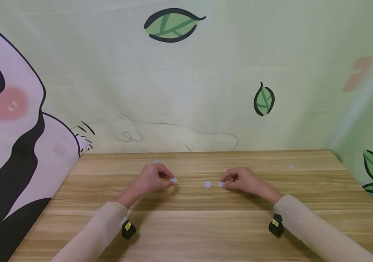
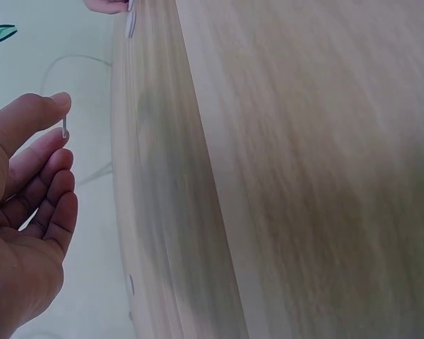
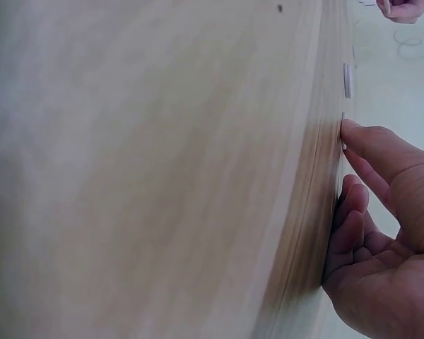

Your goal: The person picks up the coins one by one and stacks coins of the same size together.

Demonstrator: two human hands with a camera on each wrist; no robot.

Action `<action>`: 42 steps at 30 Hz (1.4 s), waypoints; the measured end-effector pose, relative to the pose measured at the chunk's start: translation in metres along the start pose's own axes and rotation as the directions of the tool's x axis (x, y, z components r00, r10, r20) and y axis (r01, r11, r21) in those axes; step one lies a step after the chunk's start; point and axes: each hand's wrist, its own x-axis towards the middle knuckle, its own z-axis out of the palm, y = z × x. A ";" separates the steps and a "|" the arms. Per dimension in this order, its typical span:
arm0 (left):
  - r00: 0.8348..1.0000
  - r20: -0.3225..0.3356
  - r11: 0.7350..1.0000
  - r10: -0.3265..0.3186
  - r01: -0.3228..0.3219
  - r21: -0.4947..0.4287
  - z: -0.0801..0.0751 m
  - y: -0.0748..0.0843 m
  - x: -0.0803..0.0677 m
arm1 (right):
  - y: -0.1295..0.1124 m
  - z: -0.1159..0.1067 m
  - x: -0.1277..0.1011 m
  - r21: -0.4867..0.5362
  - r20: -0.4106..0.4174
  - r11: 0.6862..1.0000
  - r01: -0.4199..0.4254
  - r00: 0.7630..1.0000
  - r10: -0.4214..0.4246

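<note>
Left hand (image 1: 151,177): thumb and forefinger are nearly meeting, pinching the left disc (image 1: 174,180) by its edge above the table (image 1: 186,233); the other fingers are curling loosely.
Right hand (image 1: 243,179): thumb and finger are pinching the right disc (image 1: 221,184) low at the wood; whether it is touching, we are not managing to tell.
Middle disc (image 1: 207,184): lying flat between the hands, just beside the right disc; we are not making out whether it is one piece or a stack.
Far-left disc (image 1: 156,161), far-right disc (image 1: 291,167): lying toward the back edge.
Risks, as we are judging them: the left disc is offering little rim, so a slack pinch could be dropping it; the right hand, working so near, could be nudging the middle disc aside.
</note>
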 end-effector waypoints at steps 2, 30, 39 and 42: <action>1.000 0.001 1.000 0.014 -0.014 -0.008 0.001 0.001 0.001 | 0.001 0.000 0.000 0.000 -0.003 1.000 0.000 1.000 0.000; 0.995 0.044 0.995 0.086 -0.084 -0.053 0.012 0.019 0.006 | -0.003 -0.006 0.009 -0.047 0.055 0.999 -0.012 0.998 0.015; 0.994 0.069 0.996 0.080 -0.076 -0.048 0.015 0.026 0.009 | -0.017 -0.014 0.016 -0.123 0.115 0.991 -0.057 0.991 0.071; 0.994 0.077 0.996 0.081 -0.077 -0.055 0.017 0.029 0.010 | -0.021 -0.015 0.019 -0.164 0.124 0.985 -0.046 0.990 0.067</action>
